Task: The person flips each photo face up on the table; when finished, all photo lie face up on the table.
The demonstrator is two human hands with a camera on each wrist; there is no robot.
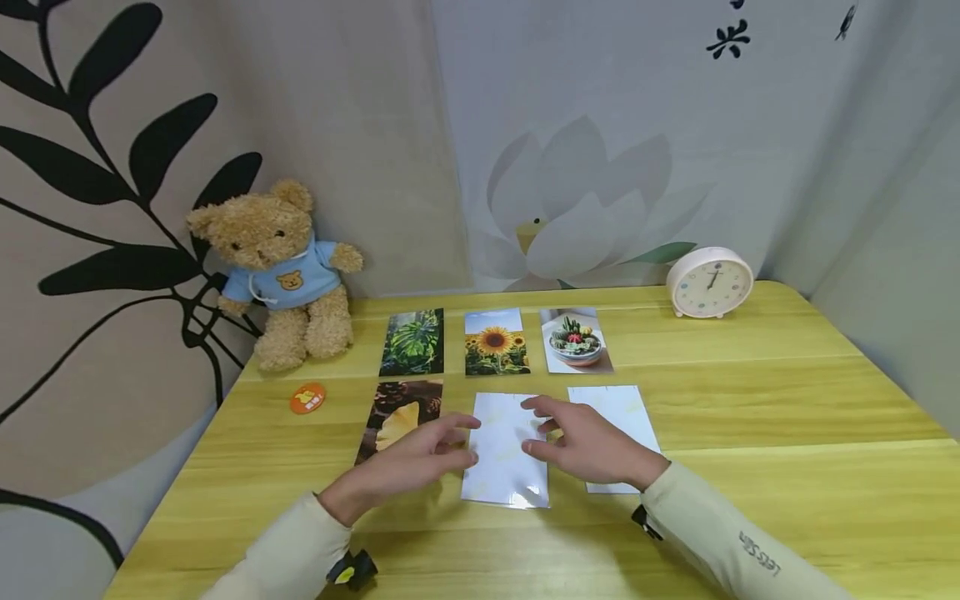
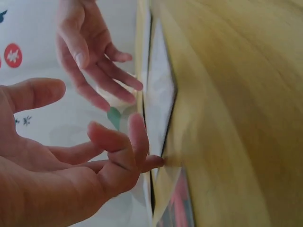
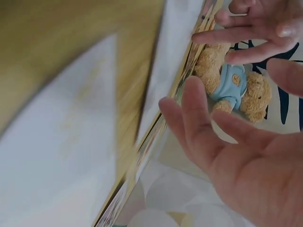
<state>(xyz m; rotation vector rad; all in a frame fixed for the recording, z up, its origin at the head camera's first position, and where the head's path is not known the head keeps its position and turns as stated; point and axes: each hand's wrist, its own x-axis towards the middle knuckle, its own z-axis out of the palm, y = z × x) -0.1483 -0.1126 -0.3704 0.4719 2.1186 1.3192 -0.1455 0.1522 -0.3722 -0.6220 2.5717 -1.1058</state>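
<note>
**Two open hands over a face-down card**

Two hands hover at lower centre of the head view, fingers spread and relaxed, gripping nothing. The left hand reaches in from the lower left, its fingertips at the left edge of a white face-down card; the left wrist view shows one fingertip touching that edge. The right hand comes from the lower right, its fingers lying over the card's right side; whether they press on it cannot be told. Both arms wear pale sleeves.

The card lies flat on a yellow wooden table, in the middle of the lower row of cards. Just to its left is a leaf card, face up, partly covered by the left hand. Just to its right is a second white card, partly under the right wrist.

Above, a row of three face-up cards: green leaves, sunflower, cactus bowl.

At upper left of the table sits a teddy bear in a blue top, with an orange sticker below it. At upper right stands a round clock.
</note>
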